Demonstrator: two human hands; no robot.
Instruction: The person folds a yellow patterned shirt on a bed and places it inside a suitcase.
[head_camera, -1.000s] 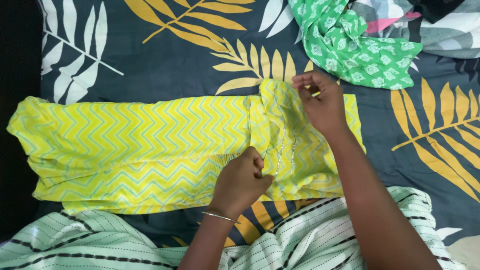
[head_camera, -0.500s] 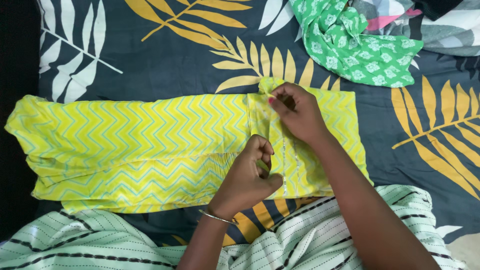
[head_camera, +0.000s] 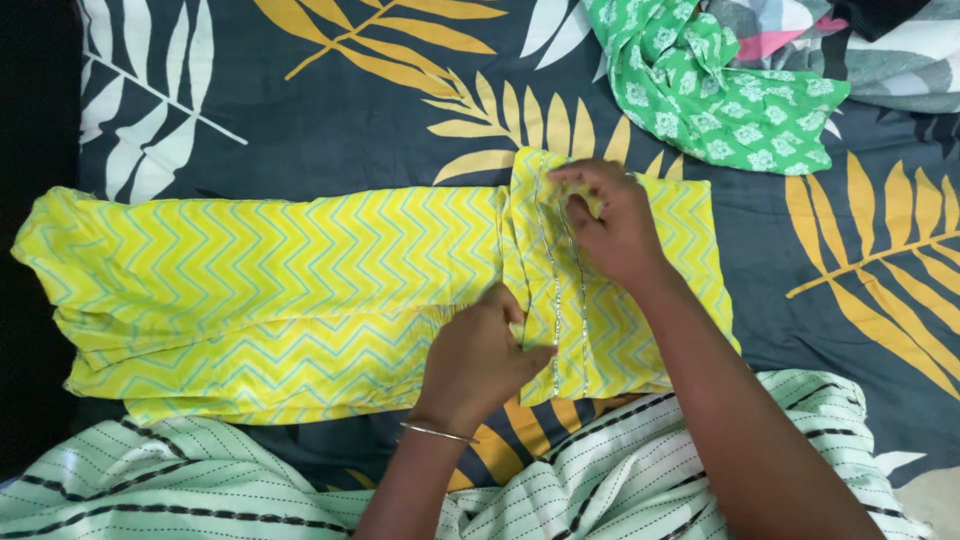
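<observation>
A yellow garment (head_camera: 250, 270) with a teal zigzag print lies flat across a dark bedsheet (head_camera: 330, 110) patterned with yellow and white leaves. A strip of the garment with two lines of silver trim (head_camera: 552, 290) is folded over its right part. My left hand (head_camera: 480, 360), with a thin bangle on the wrist, pinches the near end of that strip. My right hand (head_camera: 605, 225) grips the far end of the strip near the garment's upper edge.
A crumpled green floral cloth (head_camera: 700, 85) lies at the upper right, with more mixed fabric (head_camera: 880, 50) behind it. Pale green striped cloth (head_camera: 200, 480) covers my lap along the bottom edge. A dark gap runs down the left side.
My right hand came down from above the garment's top edge and took hold of the fabric. The trimmed strip is now laid straight between both hands.
</observation>
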